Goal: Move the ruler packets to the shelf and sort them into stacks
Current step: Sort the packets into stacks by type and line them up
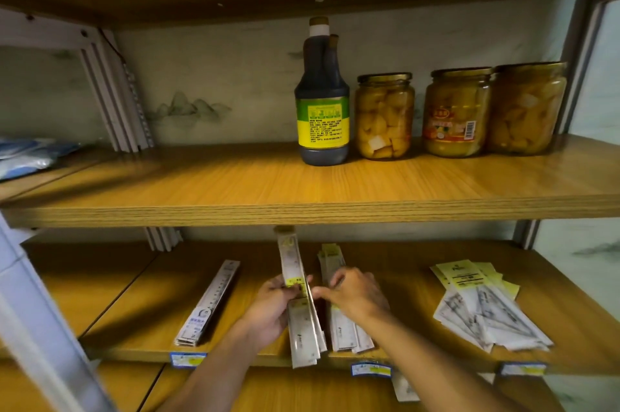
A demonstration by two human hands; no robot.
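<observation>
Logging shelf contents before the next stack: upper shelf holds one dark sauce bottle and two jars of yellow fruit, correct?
Not quite. The head view shows three jars of yellow fruit, not two, standing right of the dark sauce bottle on the upper shelf. A second dark bottle neck shows behind the first.

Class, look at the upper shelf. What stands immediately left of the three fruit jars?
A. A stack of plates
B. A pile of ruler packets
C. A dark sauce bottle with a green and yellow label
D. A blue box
C: the dark bottle stands upright on the upper shelf, just left of the jars; the ruler packets lie on the shelf below.
</observation>
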